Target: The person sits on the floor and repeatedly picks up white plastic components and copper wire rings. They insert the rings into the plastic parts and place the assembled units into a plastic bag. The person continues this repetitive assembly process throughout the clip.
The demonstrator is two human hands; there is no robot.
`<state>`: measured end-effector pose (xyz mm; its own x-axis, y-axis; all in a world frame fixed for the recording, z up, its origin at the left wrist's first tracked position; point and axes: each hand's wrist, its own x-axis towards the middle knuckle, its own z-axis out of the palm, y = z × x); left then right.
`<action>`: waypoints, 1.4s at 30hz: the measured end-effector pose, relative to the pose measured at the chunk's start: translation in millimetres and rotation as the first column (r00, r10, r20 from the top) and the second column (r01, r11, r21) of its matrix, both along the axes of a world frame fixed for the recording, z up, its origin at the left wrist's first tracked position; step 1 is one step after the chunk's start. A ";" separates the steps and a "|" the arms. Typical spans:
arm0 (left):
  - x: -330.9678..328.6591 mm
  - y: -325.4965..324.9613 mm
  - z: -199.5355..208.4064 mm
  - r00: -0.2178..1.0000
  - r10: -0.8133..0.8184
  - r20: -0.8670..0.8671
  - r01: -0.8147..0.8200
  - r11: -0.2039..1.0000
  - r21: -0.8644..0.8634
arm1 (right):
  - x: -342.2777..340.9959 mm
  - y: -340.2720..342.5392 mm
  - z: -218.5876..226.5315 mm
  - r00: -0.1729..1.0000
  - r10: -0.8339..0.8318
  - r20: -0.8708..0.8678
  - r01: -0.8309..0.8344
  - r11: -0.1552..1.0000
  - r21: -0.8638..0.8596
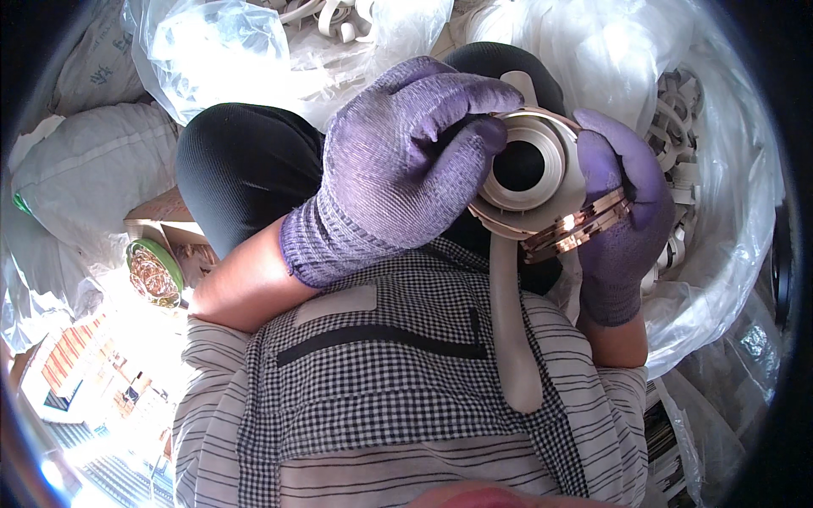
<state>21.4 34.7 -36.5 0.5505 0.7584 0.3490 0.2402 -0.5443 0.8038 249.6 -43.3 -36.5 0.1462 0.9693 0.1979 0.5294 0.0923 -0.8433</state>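
In front of my chest is a beige plastic part point(569, 169) with a round collar, a dark central hole and a long tongue-like arm point(512, 339) hanging toward my apron. A thin copper-coloured ring point(500, 227) runs around the collar. My left hand point(398, 161), in a purple knit glove, is closed, thumb and forefinger pinching at the ring's upper left edge. My right hand point(627, 186), gloved alike, grips the plastic part from the right. Several more copper-coloured rings point(576, 229) hang by its fingers, below the collar. The right fingertips are partly hidden.
On the right, a clear plastic bag point(720, 288) holds several beige plastic parts point(673, 127). More such parts point(343, 19) lie in plastic at the top. To the left are a green-rimmed round container point(157, 271) of copper-coloured pieces, a cardboard box point(165, 216) and white sacks point(93, 169).
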 end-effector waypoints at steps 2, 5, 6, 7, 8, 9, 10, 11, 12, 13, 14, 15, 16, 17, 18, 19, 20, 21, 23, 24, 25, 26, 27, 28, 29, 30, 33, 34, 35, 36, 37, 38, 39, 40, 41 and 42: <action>-0.6 -0.4 -5.3 0.999 -0.009 0.035 0.010 1.000 -0.017 | 1.4 2.3 2.1 1.000 0.023 -0.020 -0.024 0.999 -0.039; -1.3 0.8 -5.9 0.999 -0.023 0.038 0.024 0.999 -0.023 | 3.8 4.1 1.0 0.992 -0.005 -0.127 -0.005 0.997 -0.080; -1.5 2.2 -6.0 0.999 -0.023 0.033 0.024 1.000 -0.013 | -0.4 4.4 -2.8 0.972 -0.062 -0.228 0.035 0.992 -0.120; -1.7 2.2 -7.3 0.999 -0.022 0.042 0.023 1.000 -0.016 | 0.4 7.7 3.6 0.987 -0.004 -0.159 -0.013 0.994 -0.105; -2.0 0.6 -9.0 0.998 -0.021 0.052 0.022 1.000 -0.018 | -2.9 13.3 13.8 0.995 0.051 -0.091 -0.059 0.994 -0.092; -1.8 0.0 -8.4 0.998 -0.017 0.064 0.018 1.000 -0.016 | -1.5 14.1 15.0 0.997 0.058 -0.058 -0.064 0.993 -0.098; -1.5 -2.7 -3.1 0.998 0.001 0.065 0.006 0.996 -0.093 | 0.6 13.9 14.7 0.998 0.066 -0.025 -0.068 0.992 -0.103; -0.9 -3.8 -0.4 0.996 0.017 0.089 -0.006 0.993 -0.121 | 1.7 13.6 15.1 0.997 0.073 0.008 -0.072 0.992 -0.108; -2.3 -2.7 -0.6 0.996 -0.014 0.085 0.025 0.991 -0.135 | 0.7 10.7 16.9 0.992 0.068 -0.108 -0.081 0.990 -0.117; -4.2 -1.6 -1.9 0.996 -0.044 0.081 0.056 0.987 -0.148 | 0.3 8.6 16.0 0.994 0.066 -0.084 -0.075 0.992 -0.100; -5.2 -1.6 -2.0 0.997 -0.052 0.061 0.060 0.989 -0.136 | 0.2 7.0 13.9 0.996 0.064 -0.061 -0.069 0.994 -0.083; -5.6 -0.5 -2.9 0.996 -0.056 0.074 0.066 0.989 -0.131 | -0.2 4.8 12.6 0.997 0.063 -0.038 -0.066 0.995 -0.071; -5.8 1.0 -3.7 0.994 -0.061 0.086 0.072 0.989 -0.127 | 0.0 3.2 13.3 0.996 0.076 -0.054 -0.080 0.993 -0.082; -5.9 2.8 -4.8 0.993 -0.067 0.097 0.079 0.989 -0.123 | 0.7 2.6 11.9 0.996 0.076 -0.037 -0.079 0.993 -0.083; -5.7 4.2 -8.8 0.989 -0.079 0.123 0.091 0.992 -0.093 | 1.9 1.0 9.3 0.997 0.076 -0.020 -0.077 0.993 -0.086; -6.1 4.9 -8.3 0.991 -0.080 0.108 0.091 0.990 -0.105 | 2.5 0.1 8.0 0.997 0.076 -0.004 -0.076 0.993 -0.089; -6.4 6.0 -5.3 0.992 -0.081 0.092 0.092 0.989 -0.116 | 2.7 0.7 9.2 0.994 0.089 0.057 -0.086 0.994 -0.065; -7.0 6.7 -3.7 0.993 -0.084 0.077 0.094 0.987 -0.130 | 2.3 -0.6 9.4 0.996 0.086 0.029 -0.084 0.993 -0.078; -8.0 7.5 -4.6 0.994 -0.097 0.055 0.103 0.988 -0.118 | 0.2 -4.1 11.9 0.996 0.087 0.007 -0.086 0.991 -0.100; -8.0 7.8 -4.6 0.994 -0.105 0.041 0.109 0.988 -0.110 | -1.3 -6.0 13.4 0.996 0.091 0.010 -0.090 0.990 -0.106; -8.0 7.8 -3.6 0.994 -0.104 0.023 0.105 0.989 -0.108 | -6.5 -6.9 18.8 0.993 0.105 0.046 -0.100 0.989 -0.105; -8.0 7.3 -1.9 0.995 -0.102 0.006 0.102 0.989 -0.105 | -11.0 -8.4 21.9 0.990 0.118 0.083 -0.109 0.989 -0.104; -8.1 7.6 0.1 0.995 -0.101 -0.007 0.100 0.990 -0.103 | -14.6 -11.0 22.2 0.988 0.115 0.106 -0.105 0.990 -0.095; -8.2 8.5 1.0 0.995 -0.104 -0.001 0.104 0.991 -0.089 | -18.0 -14.8 19.6 0.985 0.111 0.130 -0.100 0.991 -0.086; -8.2 9.7 1.5 0.994 -0.108 0.006 0.108 0.991 -0.075 | -19.9 -18.4 17.3 0.982 0.106 0.153 -0.095 0.993 -0.076; -8.0 9.9 2.5 0.994 -0.111 0.009 0.112 0.992 -0.058 | -20.0 -21.0 16.2 0.982 0.116 0.147 -0.097 0.987 -0.129; -7.5 6.4 4.4 0.996 -0.087 -0.012 0.085 0.991 -0.108 | -22.1 -21.7 17.0 0.953 0.147 0.266 -0.125 0.987 -0.099; -7.5 6.2 5.6 0.996 -0.088 -0.017 0.085 0.990 -0.108 | -23.8 -21.1 17.0 0.968 0.156 0.198 -0.141 0.986 -0.086; -7.6 6.3 6.9 0.996 -0.088 -0.023 0.085 0.990 -0.109 | -24.0 -23.2 17.3 0.971 0.171 0.166 -0.152 0.981 -0.121; -7.9 6.6 7.7 0.996 -0.089 -0.028 0.085 0.990 -0.110 | -24.2 -25.9 17.5 0.974 0.184 0.135 -0.163 0.974 -0.155; -8.3 6.5 7.7 0.996 -0.088 -0.030 0.085 0.991 -0.101 | -24.4 -28.2 17.4 0.975 0.197 0.103 -0.175 0.966 -0.188; -9.0 6.3 7.2 0.996 -0.088 -0.032 0.085 0.992 -0.092 | -24.7 -29.0 16.1 0.971 0.202 0.127 -0.182 0.971 -0.158; -9.9 5.2 5.9 0.996 -0.085 -0.033 0.082 0.993 -0.089 | -24.7 -29.3 14.2 0.966 0.211 0.150 -0.191 0.972 -0.134; -11.2 5.6 3.2 0.994 -0.106 -0.018 0.104 0.992 -0.073 | -24.3 -29.0 13.1 0.961 0.218 0.172 -0.202 0.973 -0.110; -12.5 7.6 -0.7 0.992 -0.127 -0.004 0.126 0.990 -0.056 | -22.3 -28.5 13.3 0.953 0.238 0.189 -0.217 0.968 -0.124; -14.5 7.7 -4.4 0.989 -0.150 0.006 0.150 0.987 -0.050 | -20.3 -30.6 13.4 0.946 0.257 0.199 -0.231 0.962 -0.147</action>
